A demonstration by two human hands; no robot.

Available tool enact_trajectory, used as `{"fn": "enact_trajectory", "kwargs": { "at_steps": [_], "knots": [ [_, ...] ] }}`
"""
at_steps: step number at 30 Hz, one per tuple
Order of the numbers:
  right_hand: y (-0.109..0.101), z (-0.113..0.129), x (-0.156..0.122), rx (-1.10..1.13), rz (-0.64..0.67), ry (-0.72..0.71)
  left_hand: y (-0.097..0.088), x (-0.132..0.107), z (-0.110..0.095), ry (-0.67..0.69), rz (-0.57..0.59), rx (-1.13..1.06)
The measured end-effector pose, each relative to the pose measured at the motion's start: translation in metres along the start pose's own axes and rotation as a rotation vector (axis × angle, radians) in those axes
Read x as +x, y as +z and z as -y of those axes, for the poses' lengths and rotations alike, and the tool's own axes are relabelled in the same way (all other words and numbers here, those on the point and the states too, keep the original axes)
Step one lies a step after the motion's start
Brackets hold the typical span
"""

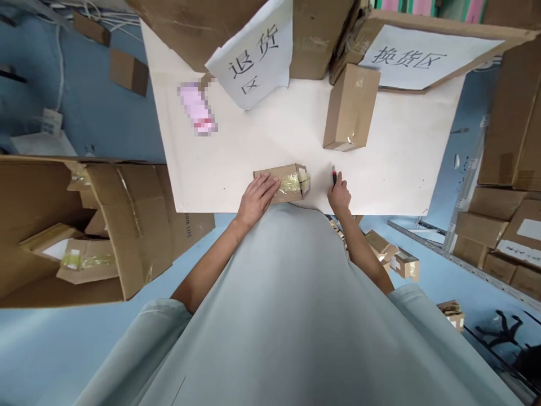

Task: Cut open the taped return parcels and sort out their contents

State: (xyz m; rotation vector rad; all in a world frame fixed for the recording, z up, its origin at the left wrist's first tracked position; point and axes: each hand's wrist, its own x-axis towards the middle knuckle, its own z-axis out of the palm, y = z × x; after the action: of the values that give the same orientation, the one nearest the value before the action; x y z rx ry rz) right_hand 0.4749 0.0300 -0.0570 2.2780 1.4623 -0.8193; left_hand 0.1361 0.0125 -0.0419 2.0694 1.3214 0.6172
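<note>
A small brown cardboard box point(289, 183), wrapped in shiny clear tape, lies on the white tabletop close to the front edge. Its right end looks crumpled, with flaps slightly raised. My left hand point(258, 194) rests on the box's left part, fingers stretched out flat across the top. To the right of the box, and apart from it, my right hand point(339, 194) is closed around a utility knife point(334, 177) with a black and red handle. The knife's thin tip points away from me, over the tabletop.
A taller carton point(354, 107) stands on the white table point(393, 152). Large boxes with handwritten paper signs point(257, 59) line the back. A blurred pink item point(196, 110) lies at left. An open carton point(143, 220) holding small boxes stands left; stacked cartons point(486, 223) are at right.
</note>
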Motion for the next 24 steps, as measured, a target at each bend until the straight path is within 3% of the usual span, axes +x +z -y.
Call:
{"fn": "enact_trajectory", "kwargs": {
  "at_steps": [5, 8, 13, 15, 19, 24],
  "knots": [
    [0.012, -0.012, 0.012, 0.056, -0.083, -0.11, -0.01, -0.027, 0.001, -0.14, -0.074, 0.081],
    [0.019, -0.001, 0.016, 0.287, -0.087, -0.253, -0.017, -0.036, -0.001, -0.245, -0.14, 0.117],
    [0.034, 0.044, 0.014, 0.923, 0.346, -0.321, -0.031, -0.045, 0.0, -0.317, -0.258, 0.123],
    [0.036, 0.057, 0.008, 1.022, 0.399, -0.331, -0.035, -0.046, 0.002, -0.336, -0.29, 0.128],
    [0.027, 0.052, -0.003, 1.053, 0.318, -0.333, -0.033, -0.043, 0.008, -0.426, -0.263, 0.06],
    [0.006, 0.012, -0.011, 0.936, 0.139, -0.35, 0.003, -0.016, 0.013, -0.469, -0.169, -0.098]
  ]
}}
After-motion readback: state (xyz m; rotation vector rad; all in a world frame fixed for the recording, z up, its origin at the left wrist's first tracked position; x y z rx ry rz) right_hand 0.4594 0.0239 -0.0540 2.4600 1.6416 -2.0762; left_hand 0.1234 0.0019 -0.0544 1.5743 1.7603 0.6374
